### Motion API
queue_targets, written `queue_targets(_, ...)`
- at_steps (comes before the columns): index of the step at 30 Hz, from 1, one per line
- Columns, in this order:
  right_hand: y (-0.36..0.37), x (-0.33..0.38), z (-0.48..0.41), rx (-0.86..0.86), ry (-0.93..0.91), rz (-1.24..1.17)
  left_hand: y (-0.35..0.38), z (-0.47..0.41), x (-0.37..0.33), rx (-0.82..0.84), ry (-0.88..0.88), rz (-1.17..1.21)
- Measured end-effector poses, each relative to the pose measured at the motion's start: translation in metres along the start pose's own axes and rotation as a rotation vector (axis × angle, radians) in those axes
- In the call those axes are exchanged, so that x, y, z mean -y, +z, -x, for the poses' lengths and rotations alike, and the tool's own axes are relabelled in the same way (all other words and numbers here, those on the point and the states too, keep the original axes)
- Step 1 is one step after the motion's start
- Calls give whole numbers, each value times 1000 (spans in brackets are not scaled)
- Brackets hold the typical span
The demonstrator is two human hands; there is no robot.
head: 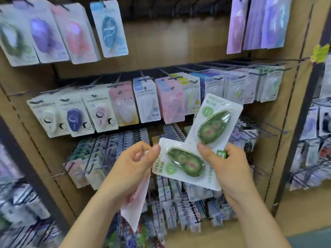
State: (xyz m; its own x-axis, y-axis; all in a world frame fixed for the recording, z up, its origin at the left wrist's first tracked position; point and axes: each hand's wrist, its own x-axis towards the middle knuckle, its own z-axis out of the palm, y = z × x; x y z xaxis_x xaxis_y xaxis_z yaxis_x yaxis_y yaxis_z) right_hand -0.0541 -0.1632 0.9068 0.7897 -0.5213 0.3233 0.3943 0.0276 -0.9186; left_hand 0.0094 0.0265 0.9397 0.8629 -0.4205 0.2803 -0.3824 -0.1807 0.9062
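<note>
Two green tape packs held up at a brown board shop rack (179, 42).

The right hand (227, 167) pinches the upper white card pack (215, 122) — a dark green egg-shaped tape roller under clear plastic — thumb on the front, fingers behind. The lower white card pack (186, 163), with the same green roller, lies tilted between both hands, touching the upper one and the right palm. The left hand (132, 167) presses its thumb on that pack's corner and grips a thin pink sheet (138, 203) that hangs down — many more packs hang behind.
</note>
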Motion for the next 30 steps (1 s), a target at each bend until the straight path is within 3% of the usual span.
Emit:
queue_targets(5, 18, -4, -6, 93, -12, -24, -17, 10, -8, -85, 53, -26)
queue_targets(11, 25, -2, -24, 153, 4, 5, -52, 16, -2, -144, -113, -64)
queue_targets(15, 41, 0, -31, 251, 4, 21, -59, 25, 3, -206, -114, -161)
queue_targets(24, 91, 12, -35, 530, 59, 16, -106, 19, 2, 35, -77, -114)
queue_targets(30, 133, 29, -42, 622, -54, 126, -155, 12, -23, -16, 76, -342)
